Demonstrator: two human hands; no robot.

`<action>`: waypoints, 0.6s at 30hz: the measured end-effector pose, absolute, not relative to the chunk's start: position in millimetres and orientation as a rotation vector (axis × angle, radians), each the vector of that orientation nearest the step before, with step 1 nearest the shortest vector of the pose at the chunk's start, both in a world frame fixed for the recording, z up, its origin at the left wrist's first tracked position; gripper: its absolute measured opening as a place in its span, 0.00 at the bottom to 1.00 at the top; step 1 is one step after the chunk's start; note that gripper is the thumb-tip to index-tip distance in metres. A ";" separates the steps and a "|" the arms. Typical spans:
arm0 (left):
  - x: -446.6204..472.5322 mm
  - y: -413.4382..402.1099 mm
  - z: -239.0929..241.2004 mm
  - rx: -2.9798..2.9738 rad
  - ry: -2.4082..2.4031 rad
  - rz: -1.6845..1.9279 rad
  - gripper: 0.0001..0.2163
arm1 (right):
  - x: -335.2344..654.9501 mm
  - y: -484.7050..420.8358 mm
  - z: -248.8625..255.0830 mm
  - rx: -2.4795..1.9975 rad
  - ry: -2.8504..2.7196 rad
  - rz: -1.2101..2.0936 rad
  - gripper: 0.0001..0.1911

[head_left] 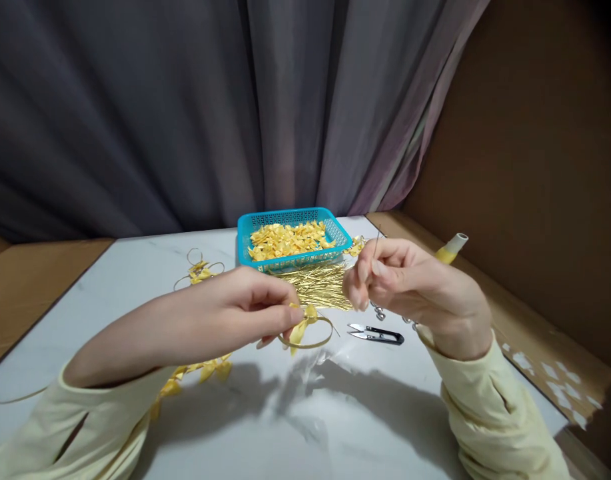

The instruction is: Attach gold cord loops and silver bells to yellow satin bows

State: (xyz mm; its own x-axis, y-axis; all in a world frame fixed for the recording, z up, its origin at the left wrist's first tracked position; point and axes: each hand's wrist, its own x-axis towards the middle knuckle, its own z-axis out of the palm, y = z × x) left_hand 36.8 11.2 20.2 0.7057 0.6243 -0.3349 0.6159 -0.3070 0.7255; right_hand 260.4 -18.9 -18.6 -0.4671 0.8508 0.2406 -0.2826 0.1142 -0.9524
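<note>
1. As it is pinched between thumb and fingers of the left hand (250,308), the yellow bow (299,330) sits above the middle of the desk (135,260), tilted.
2. Gold loop (319,345), one, thin, curving out from the yellow bow, its free end pointing right.
3. Right hand (410,283), raised, apart from the left; thumb and fingertips closed on a thin strand (378,243), which stands nearly upright.
4. Snips (378,335), black-handled, blades pointing left, lying below the right hand.
5. Gold strips (320,285), a spread bundle between and behind the hands.
6. Blue basket (244,241), perforated, behind the gold strips; contains many yellow pieces (288,240).
7. Looped bows (200,271), yellow and gold, beyond the left wrist; further yellow bows (215,368) beneath that forearm.
8. Yellow tube (455,247), pale-tipped, partly hidden behind the right hand.
9. Grey curtain (195,113), hanging behind the desk.
</note>
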 end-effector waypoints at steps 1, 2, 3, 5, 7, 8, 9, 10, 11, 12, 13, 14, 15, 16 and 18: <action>36.9 11.3 20.2 2.004 0.949 0.009 0.12 | 258.4 -22.7 -17.1 -0.628 -1.489 1.451 0.05; 36.9 11.4 20.1 2.006 0.952 0.003 0.13 | 256.3 -27.0 -15.6 -0.685 -1.534 1.347 0.03; 36.8 11.5 19.8 2.005 0.955 -0.005 0.12 | 254.0 -31.5 -14.1 -0.760 -1.595 1.210 0.02; 36.2 11.9 18.8 2.003 0.960 -0.020 0.13 | 250.2 -40.2 -11.6 -0.902 -1.748 0.872 0.04; 35.2 12.5 17.4 2.007 0.956 -0.025 0.13 | 248.4 -46.9 -10.1 -0.933 -1.920 0.556 0.05; 34.6 12.8 16.7 2.013 0.951 -0.029 0.14 | 248.4 -49.1 -9.8 -0.909 -2.012 0.430 0.06; 34.1 13.0 16.1 2.021 0.945 -0.034 0.14 | 248.9 -50.7 -9.7 -0.872 -2.098 0.319 0.08; 33.6 13.2 15.7 2.033 0.941 -0.038 0.15 | 249.7 -51.6 -9.9 -0.833 -2.174 0.222 0.10; 33.3 13.3 15.3 2.042 0.936 -0.044 0.15 | 250.6 -52.1 -10.2 -0.801 -2.237 0.134 0.12; 33.2 13.3 15.1 2.048 0.930 -0.052 0.15 | 251.3 -52.2 -10.6 -0.782 -2.291 0.048 0.14; 33.2 13.3 14.9 2.050 0.926 -0.056 0.15 | 251.8 -52.1 -11.0 -0.782 -2.330 -0.036 0.15; 33.3 13.3 14.8 2.048 0.922 -0.058 0.15 | 251.9 -52.0 -11.4 -0.796 -2.359 -0.115 0.15; 33.4 13.4 14.6 2.045 0.918 -0.060 0.15 | 251.6 -51.9 -11.7 -0.816 -2.380 -0.182 0.15; 33.6 13.5 14.3 2.041 0.915 -0.062 0.14 | 251.0 -51.9 -11.9 -0.833 -2.393 -0.234 0.15; 33.7 14.0 13.6 2.038 0.909 -0.063 0.15 | 249.3 -52.2 -12.0 -0.851 -2.390 -0.293 0.15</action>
State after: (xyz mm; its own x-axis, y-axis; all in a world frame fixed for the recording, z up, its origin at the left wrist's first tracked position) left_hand 33.7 14.0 13.6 0.7309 0.5782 -0.3625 0.6225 -0.3470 0.7015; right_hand 249.3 -52.2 -12.0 -0.6291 0.5074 0.5889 0.6348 0.7726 0.0124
